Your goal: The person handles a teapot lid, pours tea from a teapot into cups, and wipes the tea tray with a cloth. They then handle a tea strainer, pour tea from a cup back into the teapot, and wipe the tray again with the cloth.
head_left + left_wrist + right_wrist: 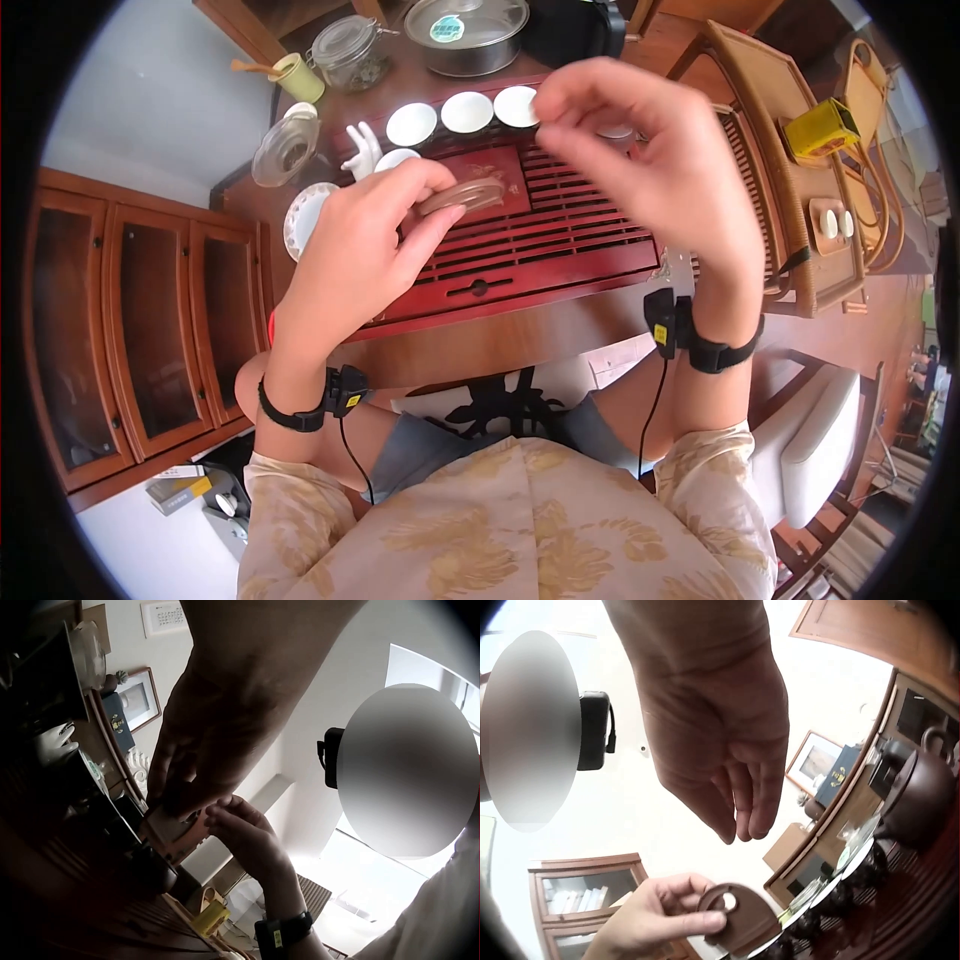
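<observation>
My left hand [350, 255] pinches a flat brown disc-like piece [462, 197] between thumb and fingers above the red slatted tray [590, 272]. In the right wrist view this piece [746, 922] has a hole near the left thumb. Up and to the right of it in the head view, my right hand [665, 160] is raised with its fingers loosely bent and nothing seen between them. Its fingers point down beside the piece in the right wrist view, apart from it. White cups [411, 124] stand in a row at the tray's far side.
A white hand-shaped figure [362, 152], a glass vessel [284, 150], a lidded jar [350, 55] and a round metal tin [468, 40] stand beyond the tray. A dark teapot [919, 795] is at the right wrist view's right. A yellow box [822, 130] lies on a side stand.
</observation>
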Action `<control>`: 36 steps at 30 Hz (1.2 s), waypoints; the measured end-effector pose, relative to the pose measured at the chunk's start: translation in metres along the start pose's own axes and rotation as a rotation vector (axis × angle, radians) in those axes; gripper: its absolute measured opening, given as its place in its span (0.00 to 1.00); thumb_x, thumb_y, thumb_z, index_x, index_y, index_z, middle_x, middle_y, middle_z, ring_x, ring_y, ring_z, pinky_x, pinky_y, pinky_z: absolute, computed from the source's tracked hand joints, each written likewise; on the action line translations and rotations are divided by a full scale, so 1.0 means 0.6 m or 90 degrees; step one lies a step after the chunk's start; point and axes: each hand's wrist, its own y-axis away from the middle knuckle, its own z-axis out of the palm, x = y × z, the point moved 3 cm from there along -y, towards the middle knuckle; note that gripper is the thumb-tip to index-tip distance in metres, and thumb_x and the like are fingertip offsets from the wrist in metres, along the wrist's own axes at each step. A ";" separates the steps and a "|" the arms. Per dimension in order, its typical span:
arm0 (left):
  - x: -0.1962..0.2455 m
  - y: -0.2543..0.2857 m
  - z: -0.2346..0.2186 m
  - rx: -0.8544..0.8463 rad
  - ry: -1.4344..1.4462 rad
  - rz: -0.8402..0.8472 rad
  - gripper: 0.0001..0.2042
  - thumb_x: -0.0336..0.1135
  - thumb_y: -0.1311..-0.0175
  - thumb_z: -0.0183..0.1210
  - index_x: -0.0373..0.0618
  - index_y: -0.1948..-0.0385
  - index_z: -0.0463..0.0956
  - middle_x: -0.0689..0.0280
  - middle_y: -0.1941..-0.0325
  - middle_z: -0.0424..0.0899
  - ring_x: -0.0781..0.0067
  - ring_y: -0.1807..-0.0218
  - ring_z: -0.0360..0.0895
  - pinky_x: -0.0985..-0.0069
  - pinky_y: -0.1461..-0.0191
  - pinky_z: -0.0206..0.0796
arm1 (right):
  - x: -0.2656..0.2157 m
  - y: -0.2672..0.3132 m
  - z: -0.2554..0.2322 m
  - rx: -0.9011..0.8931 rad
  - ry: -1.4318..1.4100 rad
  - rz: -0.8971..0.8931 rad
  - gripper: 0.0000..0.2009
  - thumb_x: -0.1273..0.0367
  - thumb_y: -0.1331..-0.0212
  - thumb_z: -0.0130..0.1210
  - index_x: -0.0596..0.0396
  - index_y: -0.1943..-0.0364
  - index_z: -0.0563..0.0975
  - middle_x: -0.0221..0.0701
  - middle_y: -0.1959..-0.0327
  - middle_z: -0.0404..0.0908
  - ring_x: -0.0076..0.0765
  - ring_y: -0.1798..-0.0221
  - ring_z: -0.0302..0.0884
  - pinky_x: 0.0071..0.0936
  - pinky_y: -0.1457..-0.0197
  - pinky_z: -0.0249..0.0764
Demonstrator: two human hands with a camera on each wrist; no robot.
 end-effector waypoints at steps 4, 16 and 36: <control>-0.023 -0.001 0.030 -0.014 0.028 -0.012 0.11 0.28 0.26 0.71 0.37 0.47 0.83 0.56 0.61 0.93 0.69 0.61 0.91 0.74 0.56 0.79 | 0.082 0.007 -0.092 0.163 -0.187 0.025 0.12 0.72 0.24 0.68 0.61 0.42 0.86 0.26 0.53 0.91 0.19 0.48 0.87 0.20 0.43 0.80; -0.008 -0.044 0.078 -0.034 -0.042 -0.066 0.14 0.31 0.24 0.69 0.36 0.42 0.86 0.47 0.54 0.95 0.57 0.52 0.97 0.68 0.47 0.86 | 0.172 0.026 -0.136 0.249 -0.294 0.076 0.14 0.66 0.22 0.68 0.58 0.41 0.86 0.26 0.54 0.91 0.17 0.57 0.84 0.19 0.50 0.78; -0.009 -0.040 0.086 -0.031 -0.128 -0.068 0.12 0.32 0.24 0.69 0.36 0.45 0.88 0.48 0.61 0.95 0.58 0.61 0.96 0.68 0.55 0.83 | 0.162 0.026 -0.104 0.219 -0.300 0.103 0.15 0.65 0.24 0.69 0.57 0.41 0.87 0.24 0.55 0.91 0.16 0.59 0.81 0.20 0.50 0.77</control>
